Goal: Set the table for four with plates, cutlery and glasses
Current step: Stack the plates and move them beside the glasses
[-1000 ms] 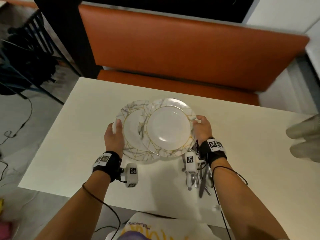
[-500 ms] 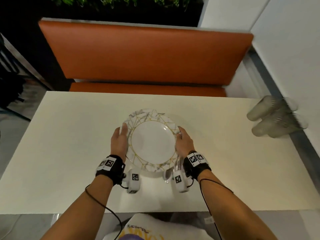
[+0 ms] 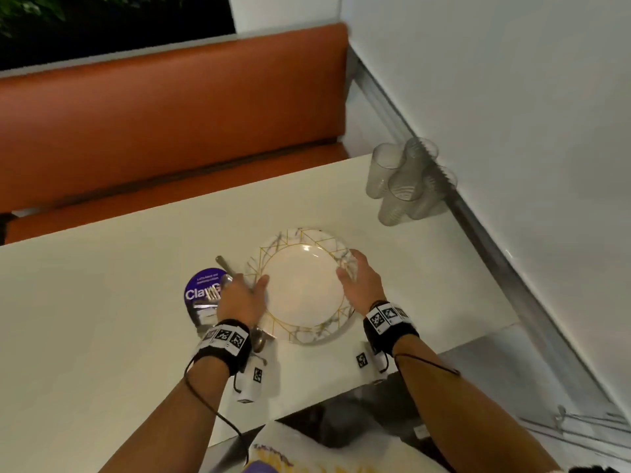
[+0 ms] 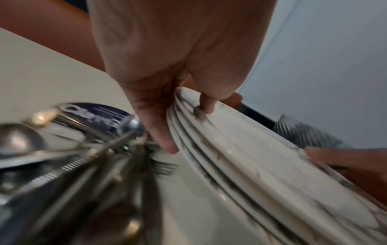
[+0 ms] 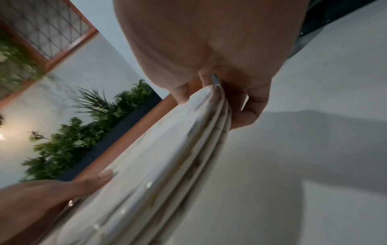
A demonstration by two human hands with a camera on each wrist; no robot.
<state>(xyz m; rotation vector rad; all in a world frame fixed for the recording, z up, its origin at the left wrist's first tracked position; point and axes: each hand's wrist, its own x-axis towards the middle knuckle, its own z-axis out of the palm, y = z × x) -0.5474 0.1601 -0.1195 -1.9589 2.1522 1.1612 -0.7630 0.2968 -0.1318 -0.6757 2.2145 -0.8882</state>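
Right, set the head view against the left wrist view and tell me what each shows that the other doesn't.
Only the head view shows the glasses clustered at the table's far right edge, and the orange bench. Only the left wrist view shows that the plates are a stack of several rims, and the cutlery close up. Both show the left hand and right hand gripping opposite sides of the plates, and the purple disc.
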